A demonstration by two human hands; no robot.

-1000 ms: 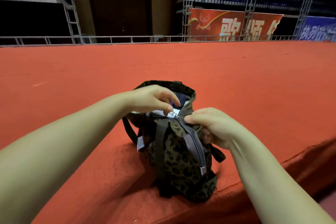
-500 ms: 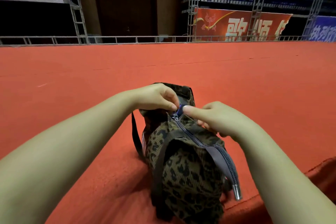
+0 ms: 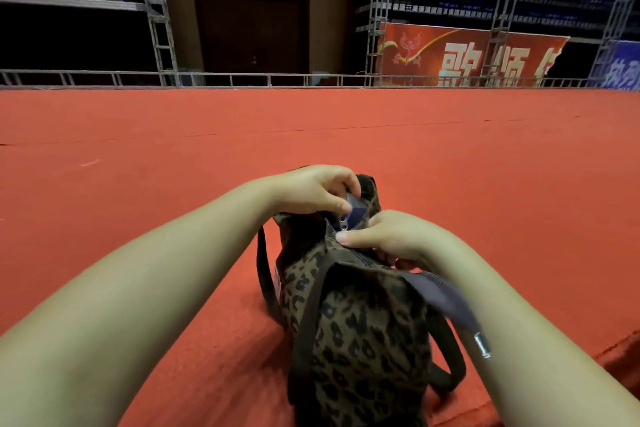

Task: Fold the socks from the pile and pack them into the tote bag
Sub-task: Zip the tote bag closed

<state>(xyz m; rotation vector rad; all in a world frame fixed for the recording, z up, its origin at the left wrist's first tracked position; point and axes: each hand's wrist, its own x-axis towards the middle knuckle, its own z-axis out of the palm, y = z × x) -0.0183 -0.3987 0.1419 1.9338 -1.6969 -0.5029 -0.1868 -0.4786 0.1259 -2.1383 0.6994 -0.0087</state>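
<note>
Here both hands' fingers (image 3: 341,206) (curled) pinch the tote bag (image 3: 363,329).

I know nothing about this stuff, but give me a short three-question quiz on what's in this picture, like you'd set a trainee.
1. True or false: the leopard-print tote bag stands on a red carpet.
2. Which hand pinches the bag's top edge at its far end? A) left hand B) right hand C) neither
3. Fill in: the small metal piece between the two hands is the zipper ____.

Key: 1 true. 2 A. 3 pull; it sits near the far end of the bag's top, with a small gap showing beyond it.
</note>
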